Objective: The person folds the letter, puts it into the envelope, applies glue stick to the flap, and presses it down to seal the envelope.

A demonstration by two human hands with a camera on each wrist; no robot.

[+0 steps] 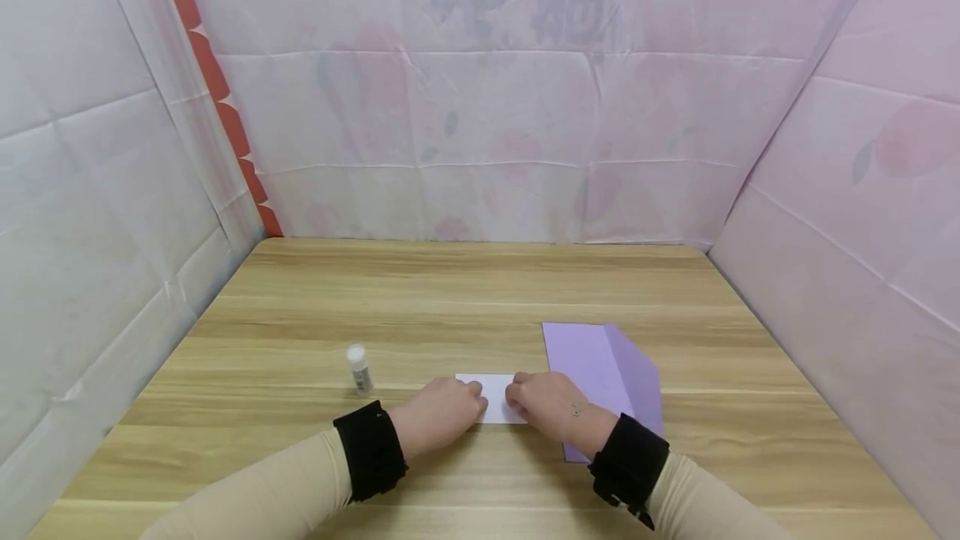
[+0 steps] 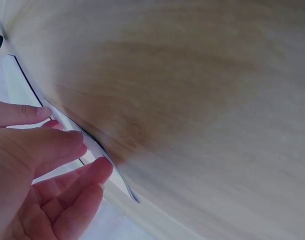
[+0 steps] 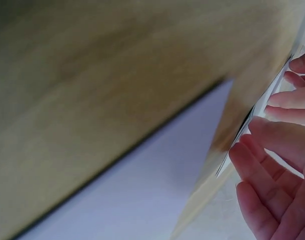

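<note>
A small white sheet of paper (image 1: 495, 394) lies on the wooden table (image 1: 450, 298) near its front edge. My left hand (image 1: 438, 415) holds its left side and my right hand (image 1: 547, 407) holds its right side, knuckles up. In the left wrist view my left hand (image 2: 52, 170) has its fingertips along the paper's edge (image 2: 115, 180), which stands slightly off the wood. The right wrist view shows my right hand (image 3: 272, 165) with its fingertips on the paper's lifted edge (image 3: 265, 102). How the thumbs lie under the paper is hidden.
A purple envelope (image 1: 600, 365) with its flap open lies just right of the paper, partly under my right wrist, and it shows as a blurred purple envelope (image 3: 142, 190) in the right wrist view. A small white glue stick (image 1: 359, 368) stands to the left. Draped walls enclose three sides.
</note>
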